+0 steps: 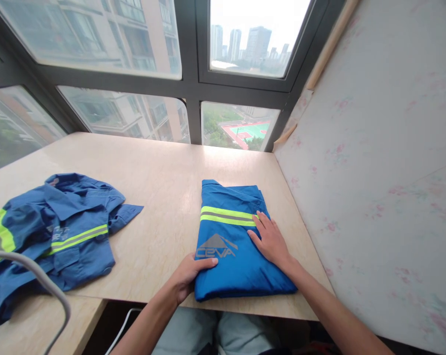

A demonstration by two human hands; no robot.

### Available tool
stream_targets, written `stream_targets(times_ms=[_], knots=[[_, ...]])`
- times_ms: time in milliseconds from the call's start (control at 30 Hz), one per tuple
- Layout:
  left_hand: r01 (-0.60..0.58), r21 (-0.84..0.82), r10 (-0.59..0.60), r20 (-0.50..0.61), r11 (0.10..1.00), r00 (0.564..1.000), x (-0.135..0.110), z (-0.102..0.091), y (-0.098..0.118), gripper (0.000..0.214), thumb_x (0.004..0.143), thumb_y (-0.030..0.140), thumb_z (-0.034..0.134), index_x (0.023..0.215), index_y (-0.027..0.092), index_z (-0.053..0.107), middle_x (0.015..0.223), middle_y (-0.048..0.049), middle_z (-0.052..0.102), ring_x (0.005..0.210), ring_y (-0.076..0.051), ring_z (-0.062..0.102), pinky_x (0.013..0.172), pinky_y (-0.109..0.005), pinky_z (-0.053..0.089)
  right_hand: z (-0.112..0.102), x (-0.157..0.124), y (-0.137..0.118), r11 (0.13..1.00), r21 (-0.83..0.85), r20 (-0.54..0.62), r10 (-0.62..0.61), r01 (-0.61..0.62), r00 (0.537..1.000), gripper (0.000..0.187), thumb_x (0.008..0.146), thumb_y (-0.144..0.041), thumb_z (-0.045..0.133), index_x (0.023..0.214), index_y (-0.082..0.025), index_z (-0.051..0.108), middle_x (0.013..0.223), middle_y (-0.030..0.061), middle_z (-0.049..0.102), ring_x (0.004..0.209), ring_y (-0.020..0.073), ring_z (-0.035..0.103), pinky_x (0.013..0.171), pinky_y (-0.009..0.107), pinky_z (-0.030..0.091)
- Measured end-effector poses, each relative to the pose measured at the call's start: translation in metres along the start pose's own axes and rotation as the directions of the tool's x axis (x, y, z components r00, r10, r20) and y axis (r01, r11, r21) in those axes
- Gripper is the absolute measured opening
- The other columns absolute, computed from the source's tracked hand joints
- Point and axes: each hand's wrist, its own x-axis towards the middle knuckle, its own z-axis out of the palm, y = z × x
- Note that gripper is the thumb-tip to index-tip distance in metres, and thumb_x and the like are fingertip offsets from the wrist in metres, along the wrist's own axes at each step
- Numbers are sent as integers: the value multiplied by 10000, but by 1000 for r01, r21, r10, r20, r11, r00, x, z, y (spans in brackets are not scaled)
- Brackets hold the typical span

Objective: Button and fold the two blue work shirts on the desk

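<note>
A blue work jacket (pixel 234 276), folded into a rough rectangle, lies on the pale ledge with a yellow and grey reflective band across it and a grey "CEVA" print. My left hand (pixel 189 273) grips its lower left edge, thumb on top and the other fingers hidden beneath or behind the cloth. Flat on the right side of the jacket rests my right hand (pixel 271 239), its fingers stretched out over the end of the band.
Another blue jacket (pixel 75 212) with yellow bands lies crumpled at the left. A grey cable (pixel 45 281) arches in front of it. Framed windows (pixel 186 88) border the back of the ledge (pixel 164 182), and a flower-patterned wall (pixel 374 172) bounds the right.
</note>
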Motion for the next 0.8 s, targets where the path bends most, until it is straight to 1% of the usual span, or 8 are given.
stream_targets(times_ms=[167, 267, 333, 400, 500, 600, 700, 800], knots=[[-52, 103, 66, -130, 993, 989, 7, -2, -3, 673, 538, 338, 921, 1101, 61, 678, 1112, -178, 707, 990, -297, 686, 863, -337, 557, 1, -10, 18, 999, 14, -7, 33, -33, 999, 638, 999, -567, 312, 1460, -148, 451, 1560, 148, 323, 1435, 299, 316, 1146, 496, 301], [-64, 79, 72, -106, 995, 992, 3, -2, -4, 625, 625, 390, 877, 1125, 81, 665, 1121, -173, 703, 1029, -295, 672, 892, -340, 548, 2, -16, 27, 999, 22, 2, 48, -48, 999, 648, 999, -578, 298, 1475, -160, 432, 1570, 137, 304, 1443, 299, 301, 1156, 503, 286], [2, 2, -2, -35, 1000, 999, -5, -1, -6, 623, 695, 455, 819, 1179, 111, 633, 1155, -162, 689, 1061, -295, 660, 905, -361, 547, 2, -20, 33, 998, 19, 19, 67, -67, 998, 648, 998, -576, 304, 1482, -162, 422, 1576, 131, 290, 1452, 302, 283, 1165, 516, 268], [128, -46, -126, 35, 991, 991, -15, 0, -11, 647, 742, 526, 757, 1239, 150, 583, 1182, -147, 673, 1059, -304, 656, 875, -414, 560, 0, -22, 37, 996, 17, 46, 82, -83, 996, 645, 997, -570, 321, 1488, -163, 413, 1580, 129, 279, 1460, 301, 264, 1172, 521, 256], [208, -4, -208, 65, 978, 976, -26, 4, -23, 637, 718, 510, 781, 1191, 144, 564, 1139, -142, 668, 988, -294, 666, 801, -434, 576, -7, -26, 43, 995, 19, 100, 91, -94, 991, 637, 994, -560, 349, 1495, -170, 400, 1586, 127, 260, 1468, 295, 247, 1176, 521, 249], [143, 62, -146, 54, 988, 988, -27, 9, -32, 597, 651, 439, 851, 1075, 112, 587, 1090, -138, 659, 950, -247, 657, 779, -367, 579, -18, -29, 46, 994, 21, 151, 100, -104, 983, 616, 994, -550, 361, 1501, -200, 389, 1588, 117, 260, 1465, 294, 255, 1167, 536, 261], [92, 92, -92, 1, 992, 996, -19, 14, -36, 688, 569, 464, 890, 1091, 124, 598, 1079, -124, 648, 939, -240, 639, 715, -346, 592, -32, -30, 48, 992, 1, 196, 127, -130, 972, 582, 986, -525, 404, 1494, -240, 402, 1578, 108, 291, 1450, 311, 287, 1150, 572, 272], [45, 158, -32, -85, 986, 996, -10, 16, -39, 755, 500, 496, 906, 1098, 148, 604, 1020, -103, 639, 890, -243, 628, 648, -359, 599, -44, -27, 45, 981, -43, 235, 194, -190, 952, 562, 953, -433, 507, 1464, -205, 457, 1550, 161, 333, 1427, 357, 321, 1132, 585, 293]])
